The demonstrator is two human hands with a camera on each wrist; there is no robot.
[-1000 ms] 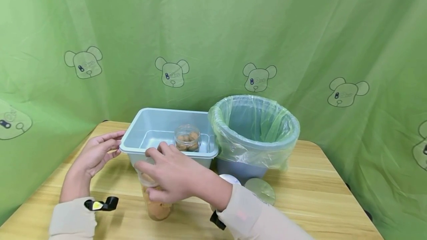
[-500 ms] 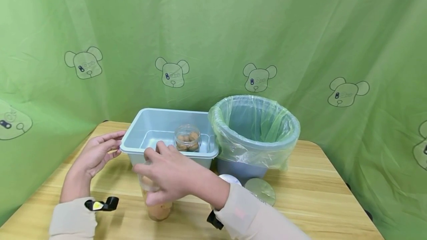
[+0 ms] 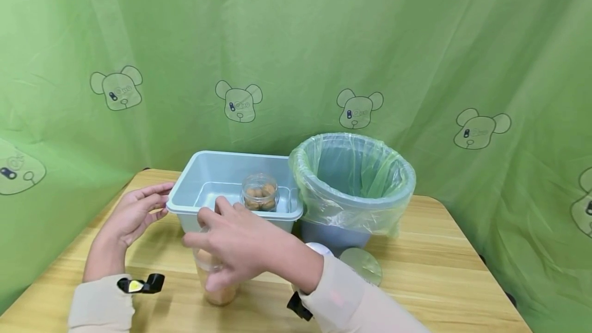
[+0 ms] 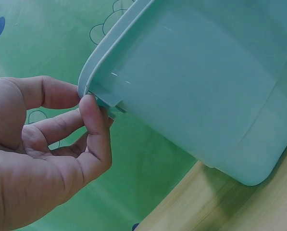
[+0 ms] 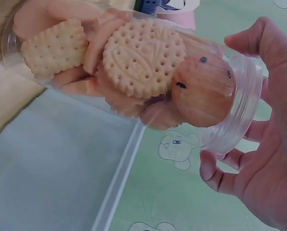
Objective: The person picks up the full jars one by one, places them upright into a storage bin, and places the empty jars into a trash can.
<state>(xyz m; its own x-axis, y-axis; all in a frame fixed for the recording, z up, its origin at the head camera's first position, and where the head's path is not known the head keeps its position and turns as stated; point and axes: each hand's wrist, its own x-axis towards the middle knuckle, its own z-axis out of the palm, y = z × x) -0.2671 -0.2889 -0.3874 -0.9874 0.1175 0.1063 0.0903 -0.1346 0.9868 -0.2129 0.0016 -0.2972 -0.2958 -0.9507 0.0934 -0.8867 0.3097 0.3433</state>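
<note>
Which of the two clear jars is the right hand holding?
The biscuit jar on the table, gripped by the right hand; the other jar stands untouched inside the tub.

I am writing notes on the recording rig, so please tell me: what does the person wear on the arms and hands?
Both arms are covered by long, pale beige sleeves that end at the wrists. The left hand and right hand are bare, with no gloves or rings visible. A small black clip-like device with a yellowish spot sits at the left cuff; a black device sits under the right wrist.
</note>
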